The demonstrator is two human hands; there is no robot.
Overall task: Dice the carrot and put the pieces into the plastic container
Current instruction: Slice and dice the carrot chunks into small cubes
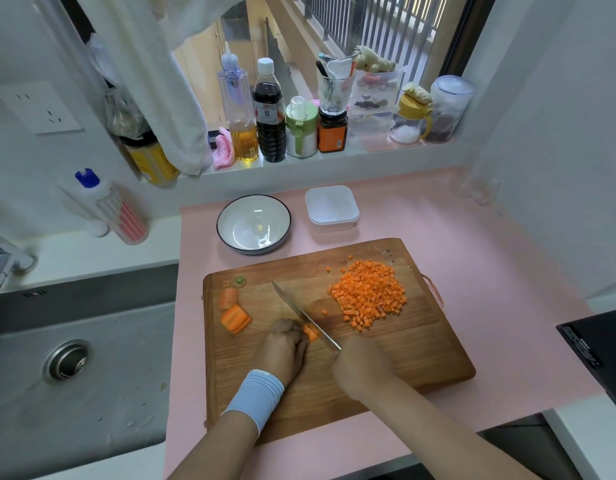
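Observation:
On the wooden cutting board (pixel 386 355), my left hand (pixel 282 348) presses down a small carrot piece (pixel 310 332). My right hand (pixel 360 363) grips the handle of a knife (pixel 301 313), whose blade rests against that piece. A pile of diced carrot (pixel 369 292) lies at the board's far right. Two larger carrot chunks (pixel 234 317) and the stem end (pixel 240 280) sit at the far left. The clear plastic container (pixel 331 208) stands empty beyond the board.
A white bowl with a dark rim (pixel 254 224) sits left of the container. The sink (pixel 67 358) lies to the left, a black cooktop (pixel 601 348) to the right. Bottles and jars (pixel 268 112) line the windowsill. A pink mat (pixel 473 265) covers the counter.

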